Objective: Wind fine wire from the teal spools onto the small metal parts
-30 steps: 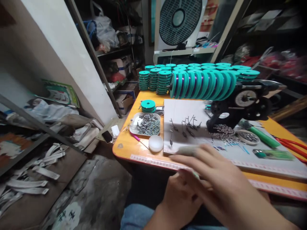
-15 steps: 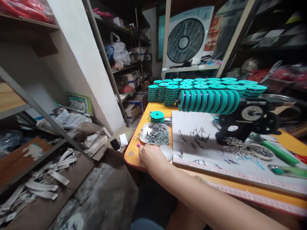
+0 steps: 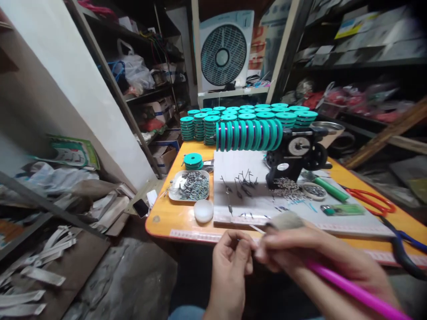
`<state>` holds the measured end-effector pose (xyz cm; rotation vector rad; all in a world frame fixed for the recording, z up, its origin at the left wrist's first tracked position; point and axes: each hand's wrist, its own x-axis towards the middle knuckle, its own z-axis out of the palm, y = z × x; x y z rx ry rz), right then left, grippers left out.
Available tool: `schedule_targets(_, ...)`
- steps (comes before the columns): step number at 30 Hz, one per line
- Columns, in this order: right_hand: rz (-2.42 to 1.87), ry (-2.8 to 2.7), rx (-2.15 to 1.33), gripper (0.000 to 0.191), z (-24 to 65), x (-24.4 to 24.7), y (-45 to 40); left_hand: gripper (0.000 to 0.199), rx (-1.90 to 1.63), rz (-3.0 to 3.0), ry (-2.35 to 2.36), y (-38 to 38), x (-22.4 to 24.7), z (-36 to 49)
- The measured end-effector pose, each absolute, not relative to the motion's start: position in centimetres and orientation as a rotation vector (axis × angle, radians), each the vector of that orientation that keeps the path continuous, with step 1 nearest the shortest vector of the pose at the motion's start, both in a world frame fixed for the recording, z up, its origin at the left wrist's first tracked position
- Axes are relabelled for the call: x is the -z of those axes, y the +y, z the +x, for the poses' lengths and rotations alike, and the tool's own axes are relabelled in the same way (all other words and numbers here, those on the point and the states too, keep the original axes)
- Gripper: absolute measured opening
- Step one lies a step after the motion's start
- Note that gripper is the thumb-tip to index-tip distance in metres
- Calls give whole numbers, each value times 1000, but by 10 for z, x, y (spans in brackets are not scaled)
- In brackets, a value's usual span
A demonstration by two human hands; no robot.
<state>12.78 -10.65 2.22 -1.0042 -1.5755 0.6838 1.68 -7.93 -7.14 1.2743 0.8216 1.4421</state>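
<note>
My left hand is just in front of the table's front edge, thumb and fingers pinched together; whatever lies between them is too small to make out. Close beside it, my right hand is closed on a thin stick tool with a magenta handle, which slants back toward the lower right. A thin pale shaft sticks out beyond the right fingers. Behind the hands are a small white round container and a white dish of small metal parts. A greyish lump shows just above my right hand.
A black winding machine carries a row of teal spools. Stacked teal spools line the back, near a box fan. Dark wire-like pieces lie on the white board; orange-handled pliers are at the right.
The view has swung right. One hand was at the table's left front corner beside the dish; now both hands are together at the front edge, and the magenta-handled tool shows clearly.
</note>
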Motion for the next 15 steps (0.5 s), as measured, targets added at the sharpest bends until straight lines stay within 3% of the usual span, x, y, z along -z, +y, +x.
schedule_targets(5, -1020, -1231, -717, 20, 153, 27, -122, 21, -1182, 581, 502, -83, 57, 14)
schedule_targets(9, -933, -1383, -527, 23, 148, 35, -117, 16, -1162, 509, 483, -85, 53, 14)
schedule_targets(15, -1057, -1335, -517, 22, 142, 38, -114, 16, -1188, 432, 525, -86, 49, 12)
